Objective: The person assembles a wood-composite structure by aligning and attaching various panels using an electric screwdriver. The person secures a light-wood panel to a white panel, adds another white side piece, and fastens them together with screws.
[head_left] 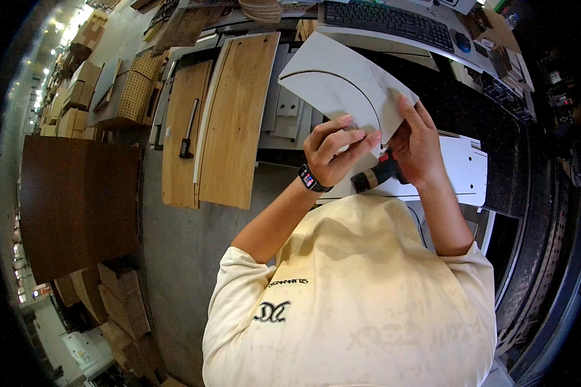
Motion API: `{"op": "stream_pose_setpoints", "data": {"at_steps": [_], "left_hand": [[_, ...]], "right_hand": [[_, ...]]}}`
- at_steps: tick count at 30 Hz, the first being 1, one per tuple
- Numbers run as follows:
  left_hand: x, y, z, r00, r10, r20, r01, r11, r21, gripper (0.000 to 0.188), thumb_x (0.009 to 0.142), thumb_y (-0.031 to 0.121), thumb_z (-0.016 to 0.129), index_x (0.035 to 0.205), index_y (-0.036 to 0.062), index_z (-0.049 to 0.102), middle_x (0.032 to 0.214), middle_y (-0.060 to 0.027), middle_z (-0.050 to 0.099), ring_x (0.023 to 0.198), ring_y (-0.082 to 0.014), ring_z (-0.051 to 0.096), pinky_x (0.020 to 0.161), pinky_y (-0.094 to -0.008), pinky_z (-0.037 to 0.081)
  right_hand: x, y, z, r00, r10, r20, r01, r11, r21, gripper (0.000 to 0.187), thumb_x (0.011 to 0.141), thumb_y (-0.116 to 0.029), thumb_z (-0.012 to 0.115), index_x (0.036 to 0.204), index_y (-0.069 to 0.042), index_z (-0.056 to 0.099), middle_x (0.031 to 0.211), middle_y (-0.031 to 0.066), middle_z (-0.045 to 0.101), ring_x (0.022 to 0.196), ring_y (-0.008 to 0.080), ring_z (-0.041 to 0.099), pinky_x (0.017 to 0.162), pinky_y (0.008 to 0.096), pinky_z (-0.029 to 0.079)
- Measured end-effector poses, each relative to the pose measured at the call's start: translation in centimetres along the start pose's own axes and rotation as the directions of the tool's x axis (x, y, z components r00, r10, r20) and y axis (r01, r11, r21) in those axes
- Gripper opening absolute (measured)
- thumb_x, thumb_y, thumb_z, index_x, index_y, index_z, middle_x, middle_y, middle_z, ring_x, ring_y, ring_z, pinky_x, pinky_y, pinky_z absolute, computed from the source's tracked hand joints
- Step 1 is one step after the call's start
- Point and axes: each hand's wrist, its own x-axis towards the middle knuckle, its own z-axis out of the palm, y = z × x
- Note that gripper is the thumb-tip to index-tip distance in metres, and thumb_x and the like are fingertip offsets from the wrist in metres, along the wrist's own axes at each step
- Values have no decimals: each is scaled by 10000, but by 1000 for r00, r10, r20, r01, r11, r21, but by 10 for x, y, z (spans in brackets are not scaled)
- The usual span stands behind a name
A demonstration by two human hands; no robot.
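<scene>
A white marble-patterned board (342,68) with a curved dark groove is held up, tilted, in front of me. My right hand (421,145) grips its right-hand corner, the thumb side lying along the edge. With bent fingers, my left hand (337,149) holds the lower left edge close to the groove's lower end; a dark watch is on that wrist. Under the hands lies a dark power drill (382,173) with red parts, partly covered by my right hand. Beneath it is a white panel (463,169) with small holes.
Wood-coloured panels (239,122) lie to the left, with a dark caliper-like tool (188,132) on one. A keyboard (387,24) and a mouse (462,42) sit at the far side. Cardboard boxes (119,293) and a brown sheet (81,206) stand farther left.
</scene>
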Motion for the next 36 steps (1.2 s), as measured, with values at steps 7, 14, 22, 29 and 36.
{"op": "stream_pose_setpoints", "data": {"at_steps": [7,14,22,29,36], "left_hand": [[-8,0,-2,999,-27,29,27,1000,0,302,625,116,947,866,238,812,973,75,617,968,-195,623,718,-298,559],[-7,1,-1,999,-39,20,38,999,19,296,620,141,956,858,243,812,965,77,607,962,-186,627,718,-289,560],[-5,0,0,1000,6,8,-6,1000,12,286,624,138,952,848,239,805,961,77,604,960,-184,627,731,-283,561],[-6,2,2,1000,-23,9,23,1000,-5,287,627,133,949,853,239,807,967,76,614,977,-182,621,747,-281,558],[-3,-1,2,999,36,3,-36,999,-12,293,636,115,940,873,226,806,979,65,606,981,-190,615,743,-282,562]], "right_hand": [[-6,-4,5,1000,-2,-13,0,995,-99,293,1025,-259,603,1258,-88,553,1151,54,664,1037,178,677,870,361,565],[-1,-4,-1,1000,9,-9,-9,998,-55,290,1029,-244,598,1263,-77,561,1155,61,670,1032,180,683,865,367,577],[-2,-4,-4,1000,-1,0,1,999,-42,305,1039,-229,583,1305,-83,549,1199,73,662,1060,193,677,886,386,577],[-4,-6,-4,1000,-11,5,12,997,-75,308,1041,-232,580,1309,-84,545,1217,72,659,1086,197,672,905,395,572],[-3,-7,-4,1000,-13,-21,11,996,-94,314,1036,-221,586,1313,-80,543,1222,82,653,1090,209,669,914,386,565]]}}
